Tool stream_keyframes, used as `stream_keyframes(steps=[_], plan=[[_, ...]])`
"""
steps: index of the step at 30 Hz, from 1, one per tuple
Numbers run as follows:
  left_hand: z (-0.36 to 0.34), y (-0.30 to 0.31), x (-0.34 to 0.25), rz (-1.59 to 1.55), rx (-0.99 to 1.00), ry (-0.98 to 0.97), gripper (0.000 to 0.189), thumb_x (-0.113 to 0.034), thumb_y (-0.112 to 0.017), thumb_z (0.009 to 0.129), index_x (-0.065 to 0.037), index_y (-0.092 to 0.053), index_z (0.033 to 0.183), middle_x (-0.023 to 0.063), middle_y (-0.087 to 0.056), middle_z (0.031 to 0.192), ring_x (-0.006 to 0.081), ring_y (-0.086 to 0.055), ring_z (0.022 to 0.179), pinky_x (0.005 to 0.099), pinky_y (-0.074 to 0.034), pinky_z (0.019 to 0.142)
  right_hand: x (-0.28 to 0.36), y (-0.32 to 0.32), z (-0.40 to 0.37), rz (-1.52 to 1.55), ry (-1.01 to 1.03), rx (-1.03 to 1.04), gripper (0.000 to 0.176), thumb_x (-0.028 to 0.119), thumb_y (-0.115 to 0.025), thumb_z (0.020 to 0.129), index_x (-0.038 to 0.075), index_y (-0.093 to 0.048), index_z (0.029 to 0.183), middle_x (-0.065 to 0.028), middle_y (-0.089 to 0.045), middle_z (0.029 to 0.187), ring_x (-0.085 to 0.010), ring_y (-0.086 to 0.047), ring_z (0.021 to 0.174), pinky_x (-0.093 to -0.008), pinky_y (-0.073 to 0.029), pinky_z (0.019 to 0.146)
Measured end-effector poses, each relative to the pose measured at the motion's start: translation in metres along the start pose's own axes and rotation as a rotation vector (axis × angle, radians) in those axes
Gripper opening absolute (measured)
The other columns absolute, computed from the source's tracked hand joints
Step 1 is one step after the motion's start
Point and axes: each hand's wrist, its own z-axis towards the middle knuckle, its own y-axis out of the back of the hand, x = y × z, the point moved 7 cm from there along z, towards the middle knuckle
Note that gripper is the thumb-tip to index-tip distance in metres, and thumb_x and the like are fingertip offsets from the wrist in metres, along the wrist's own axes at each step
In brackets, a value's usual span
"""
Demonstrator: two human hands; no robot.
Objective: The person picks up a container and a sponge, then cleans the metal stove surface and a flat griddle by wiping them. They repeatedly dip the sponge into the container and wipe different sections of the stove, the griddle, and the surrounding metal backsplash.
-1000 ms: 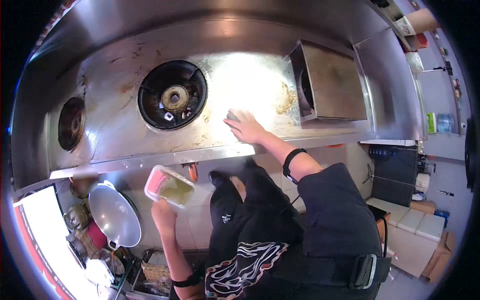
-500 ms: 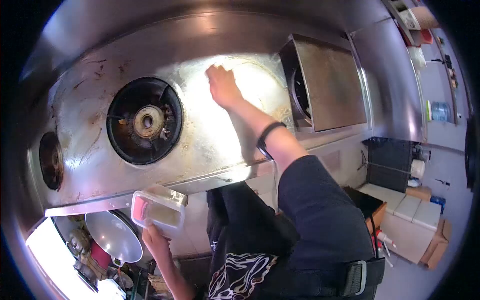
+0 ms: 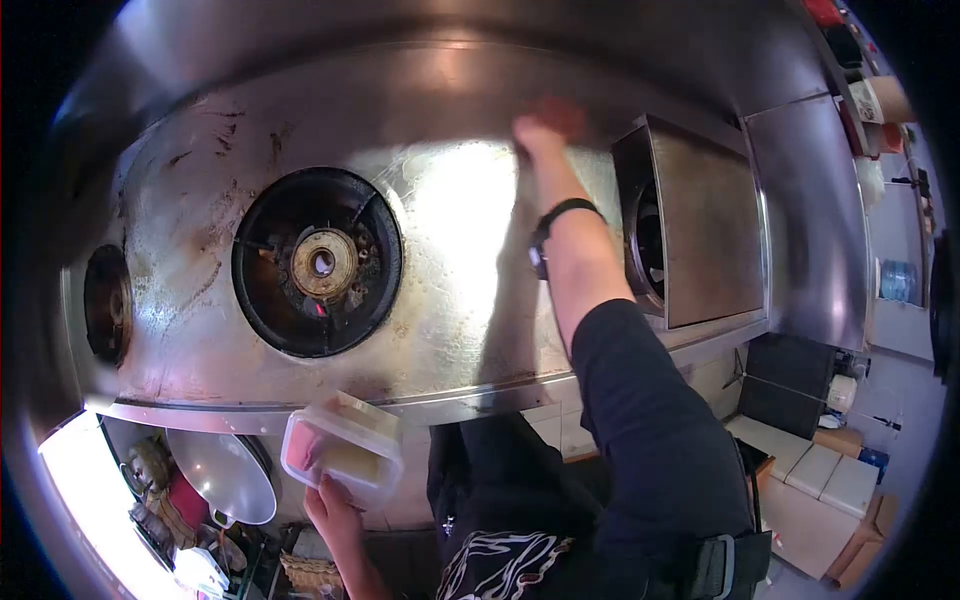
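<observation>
My left hand [image 3: 334, 505] grips the near edge of a clear plastic container [image 3: 342, 452], held in front of the counter's front rim. Something pink and something yellowish show inside the container. My right hand [image 3: 548, 128] is stretched out over the back of the steel counter [image 3: 450, 350], left of the boxy metal unit. It is blurred and its fingers look curled, but whether they hold anything cannot be made out. A dark band is on my right wrist. The round black burner [image 3: 322, 262] lies to the left of my right arm.
A second burner [image 3: 107, 305] is at the far left. The metal box unit [image 3: 708, 230] stands on the right. Below the counter at left hangs a large wok [image 3: 225, 475]. White cabinets [image 3: 800, 500] and a blue water bottle [image 3: 897, 281] are at right.
My right hand has moved right and toward the back of the counter. The view has shifted, so the burners and box unit appear displaced. My left hand still holds the container.
</observation>
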Motion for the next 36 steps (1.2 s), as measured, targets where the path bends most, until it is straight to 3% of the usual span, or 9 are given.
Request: stream_keyframes(steps=[3, 9, 14, 16, 18, 22, 25, 33, 36], plan=[[-0.010, -0.004, -0.019, -0.020, 0.003, 0.098, 0.031, -0.020, -0.045, 0.098, 0.005, -0.059, 0.110, 0.0019, -0.056, 0.073, 0.0084, -0.051, 0.060, 0.0259, -0.039, 0.046, 0.141, -0.038, -0.032, 0.077, 0.482, -0.630, 0.056, 0.039, -0.034, 0.096, 0.016, -0.029, 0.148, -0.0145, -0.022, 0.155, -0.0406, -0.019, 0.142, -0.0575, -0.010, 0.115], [-0.019, -0.006, -0.032, 0.066, 0.044, 0.184, 0.030, -0.020, -0.043, 0.098, 0.004, -0.060, 0.103, 0.0019, -0.057, 0.075, 0.0084, -0.050, 0.061, 0.0261, -0.040, 0.050, 0.145, -0.032, -0.134, 0.001, 0.978, -0.334, 0.044, 0.022, -0.048, 0.092, 0.016, -0.047, 0.136, -0.0154, -0.035, 0.148, -0.0389, -0.034, 0.134, -0.0514, -0.027, 0.112], [-0.022, -0.006, -0.037, -0.012, -0.055, 0.117, 0.031, -0.016, -0.043, 0.096, 0.006, -0.060, 0.107, 0.0097, -0.063, 0.082, 0.0123, -0.059, 0.072, 0.0284, -0.046, 0.060, 0.076, 0.011, -0.036, -0.147, 0.467, -0.514, 0.049, 0.036, -0.037, 0.096, 0.017, -0.042, 0.141, -0.0179, -0.026, 0.152, -0.0392, -0.025, 0.139, -0.0521, -0.019, 0.114], [-0.020, -0.005, -0.023, -0.033, -0.063, 0.115, 0.031, -0.015, -0.042, 0.096, 0.006, -0.060, 0.109, 0.0104, -0.064, 0.086, 0.0131, -0.060, 0.076, 0.0287, -0.047, 0.064, 0.060, 0.026, -0.007, 0.131, -0.195, -0.452, 0.057, 0.045, -0.036, 0.096, 0.019, -0.033, 0.146, -0.0172, -0.017, 0.155, -0.0401, -0.014, 0.143, -0.0559, -0.012, 0.115], [-0.021, -0.008, -0.016, -0.045, -0.063, 0.120, 0.031, -0.014, -0.041, 0.096, 0.007, -0.060, 0.110, 0.0110, -0.065, 0.089, 0.0139, -0.060, 0.079, 0.0290, -0.047, 0.068, 0.130, 0.017, -0.007, 0.032, -0.176, -0.414, 0.067, 0.050, -0.038, 0.093, 0.019, -0.021, 0.151, -0.0162, -0.013, 0.157, -0.0416, -0.010, 0.143, -0.0579, -0.008, 0.114], [-0.016, -0.014, -0.010, -0.132, -0.049, 0.198, 0.031, -0.013, -0.040, 0.096, 0.007, -0.060, 0.109, 0.0097, -0.066, 0.091, 0.0136, -0.060, 0.081, 0.0297, -0.048, 0.070, 0.326, -0.023, -0.051, 0.028, 0.710, -0.331, 0.056, 0.027, -0.054, 0.091, 0.007, -0.037, 0.141, -0.0202, -0.042, 0.142, -0.0369, -0.041, 0.131, -0.0500, -0.032, 0.108], [-0.018, -0.010, -0.014, -0.118, -0.052, 0.231, 0.031, -0.014, -0.040, 0.097, 0.007, -0.059, 0.109, 0.0094, -0.066, 0.090, 0.0130, -0.060, 0.081, 0.0291, -0.048, 0.070, 0.357, -0.038, -0.091, 0.058, 1.280, -0.481, 0.047, 0.026, -0.053, 0.091, 0.008, -0.046, 0.133, -0.0181, -0.049, 0.135, -0.0365, -0.044, 0.128, -0.0506, -0.030, 0.110], [-0.021, 0.012, -0.015, -0.127, -0.053, 0.212, 0.033, -0.017, -0.041, 0.096, 0.008, -0.060, 0.106, 0.0130, -0.065, 0.088, 0.0165, -0.060, 0.077, 0.0326, -0.047, 0.068, 0.080, 0.001, -0.075, 0.074, 0.070, -0.610, 0.060, 0.039, -0.044, 0.095, 0.009, -0.031, 0.145, -0.0185, -0.033, 0.148, -0.0423, -0.030, 0.135, -0.0559, -0.027, 0.108], [-0.017, 0.016, -0.023, 0.055, -0.030, 0.177, 0.034, -0.016, -0.039, 0.095, 0.007, -0.060, 0.106, 0.0163, -0.065, 0.087, 0.0198, -0.060, 0.076, 0.0349, -0.046, 0.068, 0.036, -0.049, -0.151, -0.188, 0.282, -0.566, 0.063, 0.037, -0.045, 0.094, 0.008, -0.026, 0.147, -0.0202, -0.025, 0.152, -0.0437, -0.026, 0.137, -0.0585, -0.023, 0.109]])
